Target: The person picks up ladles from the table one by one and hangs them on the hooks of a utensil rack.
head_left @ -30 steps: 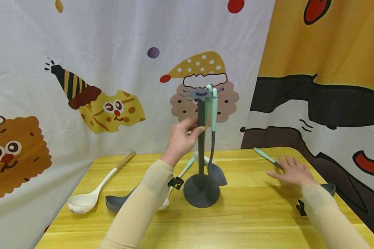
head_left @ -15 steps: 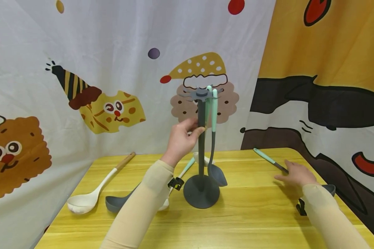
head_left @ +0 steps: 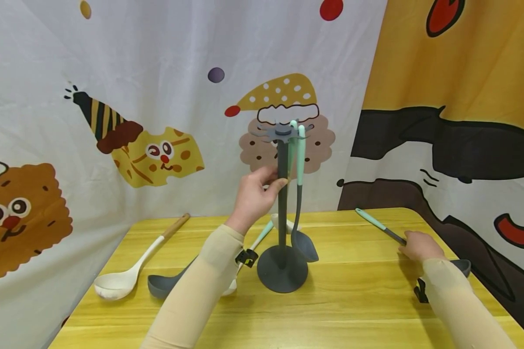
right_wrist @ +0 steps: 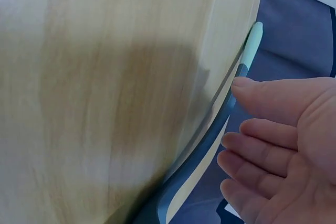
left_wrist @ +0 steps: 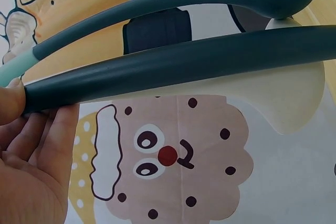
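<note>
The left hand point(head_left: 257, 196) grips the dark grey pole point(head_left: 282, 220) of a utensil stand, its thumb in front and fingers behind. From the stand's hooked top point(head_left: 281, 131) hangs a ladle point(head_left: 303, 245) with a mint handle and dark bowl. A white-headed utensil point(left_wrist: 294, 98) hangs behind the pole. At the table's right edge the right hand point(head_left: 421, 246) is at the dark shaft of another mint-handled ladle point(head_left: 371, 219). In the right wrist view its thumb tip touches the shaft; the other fingers are loosely bent beside it. The forearm partly hides this ladle's bowl point(head_left: 463, 265).
On the table point(head_left: 345, 310), a white ladle point(head_left: 118, 283) with a wooden handle lies at left. Beside it a dark ladle point(head_left: 161, 285) is partly under the left sleeve. A mint-handled white utensil point(head_left: 262, 235) lies behind the left wrist. A patterned curtain point(head_left: 157, 72) hangs behind.
The right hand's spread fingers have drawn together and bent beside the ladle's shaft. The left hand stays on the pole.
</note>
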Action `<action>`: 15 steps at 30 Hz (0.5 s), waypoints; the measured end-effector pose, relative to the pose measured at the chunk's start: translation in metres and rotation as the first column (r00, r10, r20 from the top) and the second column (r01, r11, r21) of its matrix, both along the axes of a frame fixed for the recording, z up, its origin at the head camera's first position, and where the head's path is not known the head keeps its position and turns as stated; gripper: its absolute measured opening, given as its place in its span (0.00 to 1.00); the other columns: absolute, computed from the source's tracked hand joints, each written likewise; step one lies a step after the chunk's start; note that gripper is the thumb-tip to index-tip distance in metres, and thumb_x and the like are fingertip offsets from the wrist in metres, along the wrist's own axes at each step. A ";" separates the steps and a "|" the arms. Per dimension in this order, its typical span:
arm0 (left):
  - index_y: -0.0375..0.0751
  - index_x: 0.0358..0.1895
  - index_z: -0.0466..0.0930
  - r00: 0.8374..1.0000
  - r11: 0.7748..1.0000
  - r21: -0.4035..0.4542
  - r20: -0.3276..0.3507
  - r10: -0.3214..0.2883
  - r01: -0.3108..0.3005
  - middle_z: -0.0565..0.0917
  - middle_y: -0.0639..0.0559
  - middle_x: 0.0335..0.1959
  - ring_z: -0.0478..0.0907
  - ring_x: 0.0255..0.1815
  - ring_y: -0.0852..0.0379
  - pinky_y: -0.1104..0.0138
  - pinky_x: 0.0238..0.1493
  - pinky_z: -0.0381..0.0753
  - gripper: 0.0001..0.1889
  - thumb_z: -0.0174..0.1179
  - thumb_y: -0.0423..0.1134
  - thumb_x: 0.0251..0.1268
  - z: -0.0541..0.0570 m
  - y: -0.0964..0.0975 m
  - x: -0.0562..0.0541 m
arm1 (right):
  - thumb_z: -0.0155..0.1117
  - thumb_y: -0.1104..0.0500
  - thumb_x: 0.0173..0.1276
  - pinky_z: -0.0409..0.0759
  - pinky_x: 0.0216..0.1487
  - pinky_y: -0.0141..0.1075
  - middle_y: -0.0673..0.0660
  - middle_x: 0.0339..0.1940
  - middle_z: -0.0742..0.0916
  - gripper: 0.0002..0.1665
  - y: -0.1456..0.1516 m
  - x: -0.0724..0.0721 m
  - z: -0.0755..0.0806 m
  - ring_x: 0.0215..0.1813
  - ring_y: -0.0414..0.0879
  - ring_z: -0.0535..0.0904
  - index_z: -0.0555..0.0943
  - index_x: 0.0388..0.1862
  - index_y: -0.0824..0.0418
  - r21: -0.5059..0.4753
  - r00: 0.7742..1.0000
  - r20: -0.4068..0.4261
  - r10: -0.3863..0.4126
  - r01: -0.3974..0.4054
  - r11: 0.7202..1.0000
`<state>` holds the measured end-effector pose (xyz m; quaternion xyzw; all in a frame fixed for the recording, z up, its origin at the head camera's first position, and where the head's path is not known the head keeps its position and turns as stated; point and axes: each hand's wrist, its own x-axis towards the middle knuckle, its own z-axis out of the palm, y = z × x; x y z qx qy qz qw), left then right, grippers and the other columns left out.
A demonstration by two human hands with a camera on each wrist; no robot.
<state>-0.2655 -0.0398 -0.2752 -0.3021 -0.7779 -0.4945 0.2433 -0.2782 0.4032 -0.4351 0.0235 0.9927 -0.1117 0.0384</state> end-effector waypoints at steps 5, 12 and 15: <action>0.39 0.48 0.84 1.000 1.000 0.002 0.003 0.000 0.000 0.88 0.49 0.38 0.86 0.40 0.57 0.65 0.43 0.84 0.08 0.63 0.34 0.69 0.000 0.000 0.000 | 0.67 0.59 0.65 0.76 0.47 0.61 0.78 0.47 0.80 0.32 0.002 -0.002 -0.003 0.47 0.71 0.77 0.71 0.57 0.82 0.002 1.000 0.026 -0.008 0.008 1.000; 0.40 0.47 0.84 1.000 1.000 0.002 -0.002 0.007 -0.007 0.88 0.50 0.37 0.86 0.39 0.58 0.67 0.43 0.84 0.08 0.63 0.34 0.69 -0.001 0.000 -0.001 | 0.64 0.61 0.66 0.76 0.42 0.59 0.73 0.37 0.80 0.19 0.004 -0.001 -0.005 0.40 0.65 0.77 0.76 0.45 0.78 0.017 0.999 0.041 0.004 -0.004 1.000; 0.39 0.47 0.85 1.000 1.000 0.005 -0.003 0.007 -0.007 0.88 0.50 0.37 0.86 0.39 0.57 0.67 0.43 0.84 0.07 0.63 0.34 0.69 -0.001 0.000 -0.001 | 0.64 0.62 0.65 0.76 0.43 0.60 0.72 0.37 0.79 0.19 0.003 -0.001 -0.005 0.41 0.66 0.77 0.77 0.46 0.78 0.029 1.000 0.015 0.022 -0.023 0.999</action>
